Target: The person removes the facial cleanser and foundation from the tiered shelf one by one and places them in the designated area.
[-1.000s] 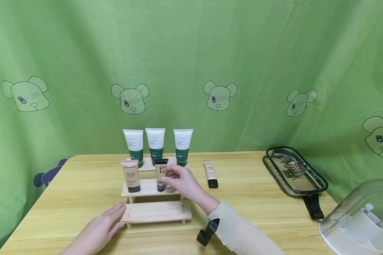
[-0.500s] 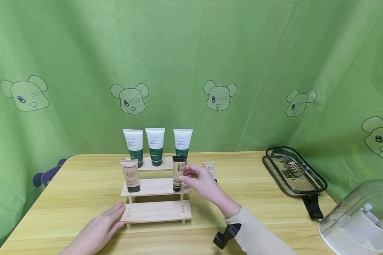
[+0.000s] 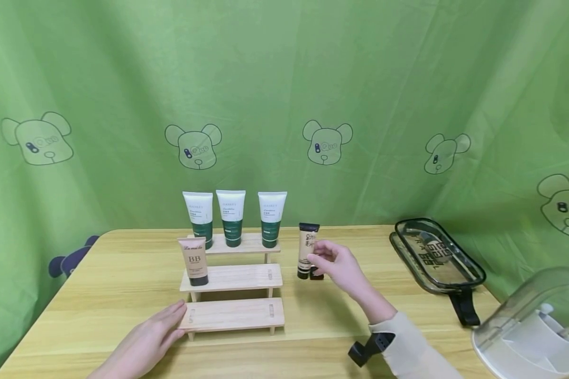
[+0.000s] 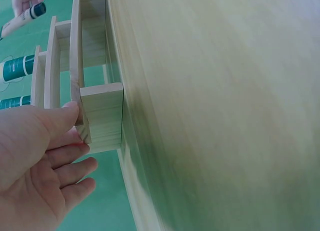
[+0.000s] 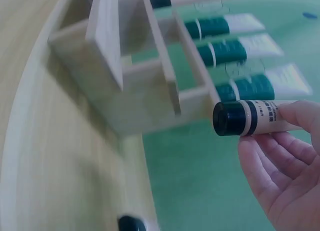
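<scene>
My right hand (image 3: 339, 267) pinches a slim beige cosmetic tube (image 3: 305, 250) with a black cap, held upright to the right of a three-step wooden display stand (image 3: 232, 314). In the right wrist view, thumb and fingers grip the tube's body (image 5: 265, 116), its black cap pointing toward the stand. Behind it, a second tube is mostly hidden; only its black cap (image 3: 317, 275) shows. My left hand (image 3: 144, 339) holds the left end of the lowest step; thumb and forefinger pinch the board (image 4: 76, 81) in the left wrist view. A pink BB cream tube (image 3: 195, 261) stands on the middle step's left end.
White-and-green tubes (image 3: 231, 218) stand along the top step. A clear zip pouch (image 3: 438, 258) with a black strap lies at the right. Nearer, a clear-domed white holder (image 3: 531, 337) stands by the table's right edge. A green curtain (image 3: 265, 95) hangs behind.
My right hand has carried the beige tube rightward, from the middle step to over the table beside the stand, covering most of the other tube. My left hand has stayed in place.
</scene>
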Demonstrator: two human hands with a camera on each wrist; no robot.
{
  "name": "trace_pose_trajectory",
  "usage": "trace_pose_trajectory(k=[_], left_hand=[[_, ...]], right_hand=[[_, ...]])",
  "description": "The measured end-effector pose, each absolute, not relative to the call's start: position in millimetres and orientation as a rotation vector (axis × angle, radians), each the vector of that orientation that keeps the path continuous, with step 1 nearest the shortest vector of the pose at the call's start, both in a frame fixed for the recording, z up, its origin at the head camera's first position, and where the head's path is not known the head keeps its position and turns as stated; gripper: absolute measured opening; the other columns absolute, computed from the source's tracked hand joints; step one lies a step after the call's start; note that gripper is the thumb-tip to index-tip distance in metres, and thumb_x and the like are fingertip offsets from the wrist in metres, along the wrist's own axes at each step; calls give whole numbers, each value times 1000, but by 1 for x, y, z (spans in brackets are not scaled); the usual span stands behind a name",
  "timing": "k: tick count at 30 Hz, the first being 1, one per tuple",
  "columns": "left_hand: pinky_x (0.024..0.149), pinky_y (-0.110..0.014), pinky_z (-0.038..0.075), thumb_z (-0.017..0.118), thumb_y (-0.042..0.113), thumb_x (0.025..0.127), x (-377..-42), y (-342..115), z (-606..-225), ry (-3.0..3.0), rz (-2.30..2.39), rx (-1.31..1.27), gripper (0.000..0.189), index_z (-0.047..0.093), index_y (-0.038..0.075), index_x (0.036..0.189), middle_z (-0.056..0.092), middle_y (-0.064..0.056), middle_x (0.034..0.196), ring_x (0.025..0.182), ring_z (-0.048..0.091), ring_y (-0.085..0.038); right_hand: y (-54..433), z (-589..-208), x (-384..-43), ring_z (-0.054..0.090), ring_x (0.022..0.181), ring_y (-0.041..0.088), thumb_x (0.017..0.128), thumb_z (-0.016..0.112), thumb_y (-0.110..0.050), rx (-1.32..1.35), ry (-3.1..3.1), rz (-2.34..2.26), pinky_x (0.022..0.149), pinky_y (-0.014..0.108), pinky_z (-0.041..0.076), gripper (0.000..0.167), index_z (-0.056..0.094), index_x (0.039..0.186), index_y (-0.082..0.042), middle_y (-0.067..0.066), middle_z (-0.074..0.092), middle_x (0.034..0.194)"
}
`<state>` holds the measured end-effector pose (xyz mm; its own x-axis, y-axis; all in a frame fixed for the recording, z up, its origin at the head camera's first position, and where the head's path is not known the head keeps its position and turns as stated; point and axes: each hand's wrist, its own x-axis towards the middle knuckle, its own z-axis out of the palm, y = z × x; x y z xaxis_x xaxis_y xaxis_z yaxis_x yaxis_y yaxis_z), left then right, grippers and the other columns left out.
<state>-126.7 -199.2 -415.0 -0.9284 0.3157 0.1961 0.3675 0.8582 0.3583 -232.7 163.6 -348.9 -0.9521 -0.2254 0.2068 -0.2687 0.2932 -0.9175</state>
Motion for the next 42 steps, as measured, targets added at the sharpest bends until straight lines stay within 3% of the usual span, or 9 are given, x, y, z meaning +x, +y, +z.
trace_pose_trajectory(k=[9, 18, 34, 42], left_hand=[[98, -51, 37, 61, 21, 89, -127, -200, -413, -2928, -605, -520, 46, 52, -5, 126, 46, -20, 132, 119, 46, -36], [97, -51, 38, 62, 20, 88, -126, -199, -413, -2905, -593, -539, 46, 52, -5, 126, 48, -21, 131, 117, 47, -36], [97, -50, 38, 62, 20, 88, -126, -199, -414, -2900, -592, -544, 46, 53, -4, 126, 47, -20, 132, 118, 47, -35], [97, -50, 38, 62, 20, 88, -127, -199, -414, -2906, -594, -545, 46, 53, -5, 125, 48, -20, 131, 118, 47, -35]], right_hand=[[203, -371, -252, 61, 81, 21, 87, 61, -5, 341, -2507, 1743, 70, 40, 56, 31, 52, 110, 13, 20, 61, 97], [236, -397, -281, 61, 80, 20, 89, 61, -14, 179, -2602, 1702, 75, 46, 54, 35, 53, 110, 12, 16, 62, 94], [255, -419, -317, 56, 68, 17, 89, 60, -20, -92, -2820, 1548, 60, 28, 54, 34, 57, 105, 11, 10, 60, 81], [259, -427, -327, 55, 60, 15, 88, 61, -19, -143, -2856, 1510, 52, 26, 53, 32, 59, 100, 11, 9, 58, 75]])
